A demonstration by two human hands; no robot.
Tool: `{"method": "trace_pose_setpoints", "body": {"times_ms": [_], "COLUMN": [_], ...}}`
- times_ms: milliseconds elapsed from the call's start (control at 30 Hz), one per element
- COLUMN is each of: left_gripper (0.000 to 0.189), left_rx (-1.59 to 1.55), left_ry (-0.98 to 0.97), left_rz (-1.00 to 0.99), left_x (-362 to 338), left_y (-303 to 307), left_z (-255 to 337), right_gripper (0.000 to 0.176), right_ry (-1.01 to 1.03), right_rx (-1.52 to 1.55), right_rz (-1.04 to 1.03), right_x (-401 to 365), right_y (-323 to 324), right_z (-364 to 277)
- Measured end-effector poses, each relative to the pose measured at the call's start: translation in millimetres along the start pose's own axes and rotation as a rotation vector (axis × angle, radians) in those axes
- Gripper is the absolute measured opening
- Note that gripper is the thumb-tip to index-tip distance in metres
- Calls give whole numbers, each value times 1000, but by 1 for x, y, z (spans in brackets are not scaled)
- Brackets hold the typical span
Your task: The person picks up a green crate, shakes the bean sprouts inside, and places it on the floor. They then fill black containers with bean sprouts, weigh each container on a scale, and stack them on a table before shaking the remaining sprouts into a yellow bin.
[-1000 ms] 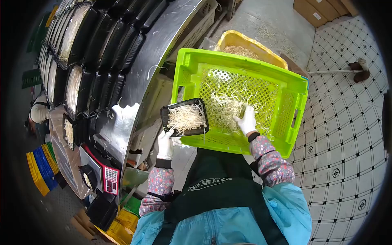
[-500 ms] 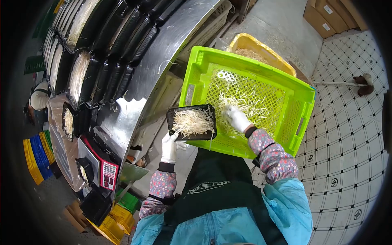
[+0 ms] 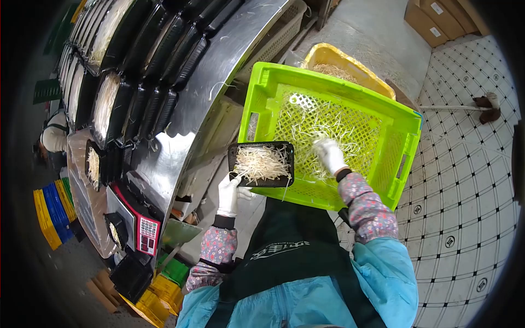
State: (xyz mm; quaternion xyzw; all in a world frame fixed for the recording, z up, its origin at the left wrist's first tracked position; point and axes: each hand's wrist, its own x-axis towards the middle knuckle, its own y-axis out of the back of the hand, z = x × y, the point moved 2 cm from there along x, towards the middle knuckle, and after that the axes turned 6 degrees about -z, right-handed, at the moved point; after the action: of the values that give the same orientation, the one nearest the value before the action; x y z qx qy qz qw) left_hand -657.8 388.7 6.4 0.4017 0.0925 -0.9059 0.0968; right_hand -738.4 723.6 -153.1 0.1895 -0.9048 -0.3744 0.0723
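Left hand (image 3: 228, 194): fingers clamped on one black tray (image 3: 262, 183) of sprouts (image 3: 261, 162).
Right hand (image 3: 329, 154): inside one green crate (image 3: 339, 95); cannot tell finger state.
Apron (image 3: 284, 249) print: unreadable.

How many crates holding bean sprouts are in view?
2: the green crate that the right hand reaches into, beside the left hand's black tray; a yellow crate behind it, partly hidden. Possibly more.
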Motion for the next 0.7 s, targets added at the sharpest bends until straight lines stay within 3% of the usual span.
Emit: {"method": "trace_pose_setpoints", "body": {"times_ms": [33, 100, 233, 300, 333, 433, 500, 600, 700], "left_gripper": [28, 27, 26, 27, 29, 38, 41, 35, 33], "left_rx": [-1, -9, 126, 152, 174, 208, 220, 164, 170], "left_ry": [-1, 16, 65, 70, 76, 113, 126, 64, 104], "left_rz": [-12, -27, -76, -112, -137, -191, -225, -232, -197], "left_x": [2, 10, 32, 46, 51, 66, 66, 57, 64], "left_y": [-5, -14, -36, -48, -55, -76, -90, -93, -77], "left_z": [2, -1, -6, -14, -16, -29, -31, -23, -31], "right_gripper": [17, 25, 35, 35, 35, 43, 49, 53, 46], "right_ry": [-450, -600, -414, -393, -387, -130, 153, 59, -314], "right_rx": [638, 707, 947, 922, 930, 853, 455, 503, 903], "right_rz": [171, 138, 270, 191, 196, -151, -173, -135, -5], "right_x": [-4, -16, -4, 5, 9, 25, 27, 16, -3], "right_y": [-4, 28, 137, 182, 185, 167, 124, 129, 141], "right_z": [22, 36, -35, -91, -106, -131, -122, -110, -87]}}
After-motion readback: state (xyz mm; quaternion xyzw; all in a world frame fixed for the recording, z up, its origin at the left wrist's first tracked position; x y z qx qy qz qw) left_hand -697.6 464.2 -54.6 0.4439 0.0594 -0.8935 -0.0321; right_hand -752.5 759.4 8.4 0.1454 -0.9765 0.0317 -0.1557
